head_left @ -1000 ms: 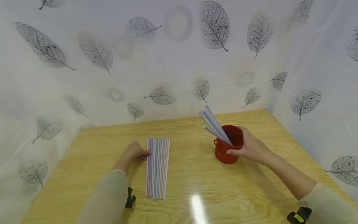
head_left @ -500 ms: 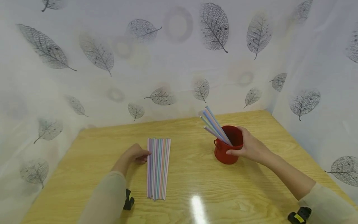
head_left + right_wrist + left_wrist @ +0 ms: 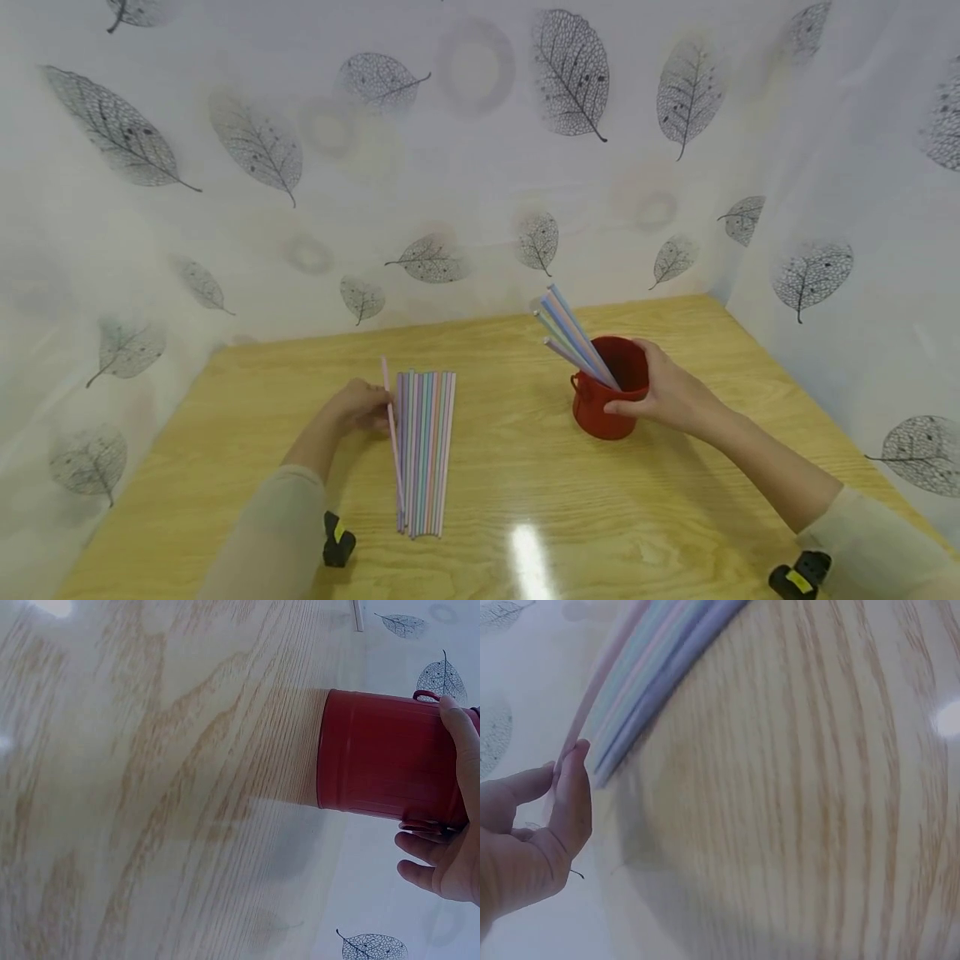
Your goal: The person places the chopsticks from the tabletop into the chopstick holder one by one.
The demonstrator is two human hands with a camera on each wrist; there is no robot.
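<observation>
A pale pink straw is pinched between the thumb and finger of my left hand. Its far end is raised, while its near end overlaps a row of pastel straws lying side by side on the table. The left wrist view shows the pinched straw slanting up from the fingertips. At the right, my right hand grips a small red bucket by its rim and side. Several straws lean out of that bucket toward the back left. In the right wrist view the bucket stands upright on the table.
The wooden table ends at a white leaf-print curtain along the back and sides. A small wire handle loop sticks out on the bucket's left side. Each forearm carries a black wrist device.
My left hand has drawn the outermost pink straw from the row's left edge, tilting its far end up and leftward. My right hand keeps its hold on the bucket.
</observation>
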